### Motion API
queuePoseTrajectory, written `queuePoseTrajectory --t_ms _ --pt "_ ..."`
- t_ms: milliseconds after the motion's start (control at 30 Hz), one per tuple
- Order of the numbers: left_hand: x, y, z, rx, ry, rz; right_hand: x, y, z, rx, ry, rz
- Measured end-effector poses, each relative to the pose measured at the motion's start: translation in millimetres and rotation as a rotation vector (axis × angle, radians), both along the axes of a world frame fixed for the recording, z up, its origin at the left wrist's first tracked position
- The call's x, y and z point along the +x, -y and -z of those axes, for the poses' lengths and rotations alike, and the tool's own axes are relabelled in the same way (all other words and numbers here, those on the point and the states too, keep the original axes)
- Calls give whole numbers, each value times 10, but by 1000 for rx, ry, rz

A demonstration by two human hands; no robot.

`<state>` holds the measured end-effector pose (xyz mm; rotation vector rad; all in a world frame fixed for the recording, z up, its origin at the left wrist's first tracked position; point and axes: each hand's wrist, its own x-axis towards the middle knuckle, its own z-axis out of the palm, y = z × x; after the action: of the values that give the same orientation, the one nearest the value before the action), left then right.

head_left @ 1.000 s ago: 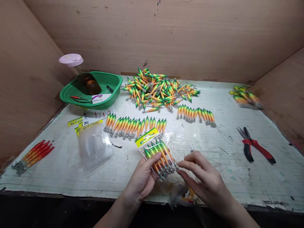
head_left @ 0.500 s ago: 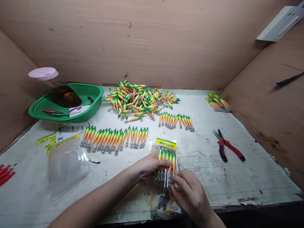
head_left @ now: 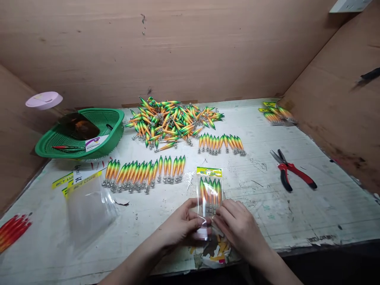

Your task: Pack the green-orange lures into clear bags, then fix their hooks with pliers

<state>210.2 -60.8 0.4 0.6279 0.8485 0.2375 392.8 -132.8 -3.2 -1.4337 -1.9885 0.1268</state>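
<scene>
A clear plastic bag (head_left: 209, 171) with a yellow-green header holds several fishing lures (head_left: 210, 190), green at the top and orange below, with hooks at the bottom. My left hand (head_left: 185, 221) grips the bag's lower left side, thumb in front. At its lower right, my right hand (head_left: 237, 223) pinches the bag near the hooks with curled fingers. Left of them lies a row of loose lures (head_left: 139, 174), and a shorter row (head_left: 221, 143) lies behind the bag. A large heap of lures (head_left: 175, 122) rests at the back.
At left are flat clear bags (head_left: 89, 209), red lures (head_left: 13, 231) and a green basket (head_left: 103, 148) with a pink-lidded bottle (head_left: 78, 124). Red-handled pliers (head_left: 292, 172) lie at right. Packed lures (head_left: 277, 114) sit in the far right corner. Scraps (head_left: 218, 251) lie at the front edge.
My left hand has shifted from the middle of the bag to its lower part. The bag's bottom end is now drawn up near my fingers. The camera view has shifted slightly.
</scene>
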Motion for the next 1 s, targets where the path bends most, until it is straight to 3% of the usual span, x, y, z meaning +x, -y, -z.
queuePoseTrajectory --t_ms 133,267,433,633,700,833,900,1000 --pt "-6 84 15 16 -32 -24 -133 46 -51 -136 -66 -67" --pt "10 97 5 22 -35 -22 -282 61 29 -260 -113 -77" --pt "34 91 8 8 -41 -22 -332 11 90 -325 -121 -57" --pt "84 71 -14 17 -125 -33 -204 46 19 -322 -234 -159" --pt "101 70 -32 12 -148 -53 -19 138 -23 -320 -330 -112" --pt "123 56 -82 -6 -227 -54 312 328 -92 -251 -527 153" --pt "121 41 -90 -20 -240 -31 282 350 -93 -291 -451 110" --pt "98 27 -57 1 -193 -18 9 269 -55 -341 -183 -74"
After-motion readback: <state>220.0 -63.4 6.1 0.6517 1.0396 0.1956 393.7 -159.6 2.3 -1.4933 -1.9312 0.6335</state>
